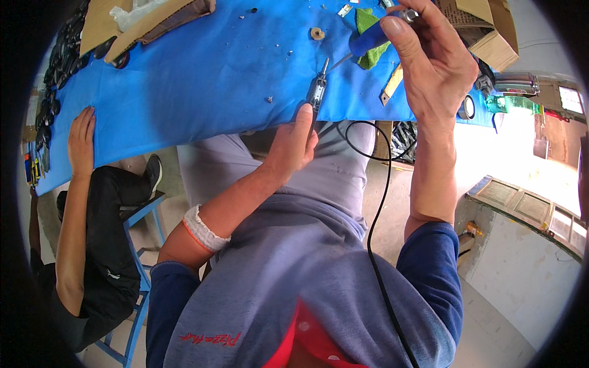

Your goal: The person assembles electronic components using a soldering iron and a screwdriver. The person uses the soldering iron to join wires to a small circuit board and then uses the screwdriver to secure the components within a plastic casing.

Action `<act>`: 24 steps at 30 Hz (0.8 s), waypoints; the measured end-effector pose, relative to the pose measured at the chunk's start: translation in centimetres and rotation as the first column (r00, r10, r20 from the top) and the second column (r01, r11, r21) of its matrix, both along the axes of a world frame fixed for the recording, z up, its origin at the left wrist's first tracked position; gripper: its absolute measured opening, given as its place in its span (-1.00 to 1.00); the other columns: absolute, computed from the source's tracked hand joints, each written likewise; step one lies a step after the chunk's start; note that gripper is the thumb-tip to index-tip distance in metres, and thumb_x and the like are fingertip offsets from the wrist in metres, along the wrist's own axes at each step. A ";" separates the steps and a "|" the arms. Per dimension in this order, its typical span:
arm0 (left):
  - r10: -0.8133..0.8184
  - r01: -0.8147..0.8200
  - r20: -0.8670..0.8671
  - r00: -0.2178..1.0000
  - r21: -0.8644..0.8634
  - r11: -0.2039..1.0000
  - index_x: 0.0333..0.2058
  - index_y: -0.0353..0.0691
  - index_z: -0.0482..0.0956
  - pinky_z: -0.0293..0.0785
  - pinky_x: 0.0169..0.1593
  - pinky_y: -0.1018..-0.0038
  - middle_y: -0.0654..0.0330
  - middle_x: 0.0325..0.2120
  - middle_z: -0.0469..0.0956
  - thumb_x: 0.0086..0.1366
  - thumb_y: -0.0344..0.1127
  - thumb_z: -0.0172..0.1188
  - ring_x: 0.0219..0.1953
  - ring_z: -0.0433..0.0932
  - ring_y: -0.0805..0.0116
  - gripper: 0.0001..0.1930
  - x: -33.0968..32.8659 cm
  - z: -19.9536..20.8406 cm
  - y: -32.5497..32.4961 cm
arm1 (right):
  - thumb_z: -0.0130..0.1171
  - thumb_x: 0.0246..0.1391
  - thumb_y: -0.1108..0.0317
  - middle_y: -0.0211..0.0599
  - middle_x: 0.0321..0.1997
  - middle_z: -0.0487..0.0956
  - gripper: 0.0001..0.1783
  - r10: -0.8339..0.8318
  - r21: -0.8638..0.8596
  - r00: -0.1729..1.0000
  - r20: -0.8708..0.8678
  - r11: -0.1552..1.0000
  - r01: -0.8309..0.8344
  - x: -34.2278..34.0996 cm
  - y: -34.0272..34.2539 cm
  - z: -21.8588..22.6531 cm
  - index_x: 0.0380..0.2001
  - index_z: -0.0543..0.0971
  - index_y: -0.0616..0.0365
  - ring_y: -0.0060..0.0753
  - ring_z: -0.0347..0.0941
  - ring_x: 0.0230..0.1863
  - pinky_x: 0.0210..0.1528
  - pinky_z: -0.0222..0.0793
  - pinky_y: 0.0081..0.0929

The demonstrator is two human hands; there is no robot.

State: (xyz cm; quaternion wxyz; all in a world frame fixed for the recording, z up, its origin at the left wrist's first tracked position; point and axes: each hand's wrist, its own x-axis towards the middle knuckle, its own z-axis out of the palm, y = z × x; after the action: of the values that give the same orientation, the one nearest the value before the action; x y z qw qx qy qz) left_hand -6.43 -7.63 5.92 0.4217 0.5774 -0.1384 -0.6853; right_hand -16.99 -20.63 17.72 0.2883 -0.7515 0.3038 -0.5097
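Observation:
My left hand [293, 146] is closed around a slim dark casing [316, 92] just above the table's near edge. Light parts show along the casing's open face, and a narrow metal tip sticks out of its far end; I cannot tell its exact kind. A screwdriver [370, 38] with a blue handle is gripped in the fingers of my right hand [437, 70], up and to the right. Its thin shaft slants down to the left, its end close to the casing's metal tip. Whether the two touch is unclear. Behind the screwdriver a green cloth [372, 56] lies on the table.
The blue-covered table [202, 80] carries a yellow-handled cutter [392, 84], a brown ring-shaped piece [317, 34] and small scraps. Cardboard boxes [485, 30] stand at both far corners. Black parts are heaped at left. Another person's hand [81, 138] rests on the left edge. A black cable [383, 202] crosses my lap.

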 end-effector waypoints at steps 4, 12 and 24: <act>-0.006 0.006 0.003 1.000 -0.001 1.000 -0.73 -0.12 0.20 -0.04 -0.74 0.54 0.32 -0.90 0.08 0.21 0.42 -0.25 -0.86 0.04 0.52 -0.31 0.0 0.0 -0.1 | 0.25 -0.02 0.52 -0.41 -0.37 0.51 -0.74 0.151 -0.065 0.983 -0.107 0.985 -0.159 -0.5 -0.6 0.7 -0.21 0.53 0.32 -0.67 0.39 -0.36 -0.30 0.34 -0.70; -0.021 0.023 0.069 0.997 -0.030 0.999 -0.75 -0.12 0.19 -0.01 -0.71 0.54 0.33 -0.88 0.06 0.20 0.43 -0.24 -0.84 0.07 0.51 -0.30 0.3 0.1 0.1 | 0.33 -0.10 0.41 -0.32 -0.38 0.54 -0.68 -0.046 -0.190 0.992 -0.116 0.982 0.023 0.3 0.5 -0.2 -0.22 0.55 0.23 -0.57 0.39 -0.41 -0.35 0.32 -0.65; -0.071 0.131 0.230 0.971 -0.256 0.958 -0.76 -0.09 0.17 -0.02 -0.74 0.54 0.33 -0.91 0.10 0.22 0.41 -0.25 -0.86 0.06 0.50 -0.32 0.3 -2.3 0.5 | 0.33 -0.14 0.48 -0.30 -0.41 0.54 -0.71 -0.014 -0.232 0.988 -0.153 0.973 -0.022 0.2 0.0 0.6 -0.26 0.57 0.26 -0.54 0.41 -0.45 -0.37 0.32 -0.64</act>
State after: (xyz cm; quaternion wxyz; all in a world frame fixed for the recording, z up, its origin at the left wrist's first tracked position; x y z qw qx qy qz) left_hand -6.11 -7.11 3.63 0.4425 0.5787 -0.3051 -0.6133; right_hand -16.74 -20.58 18.31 0.1750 -0.8176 0.2617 -0.4820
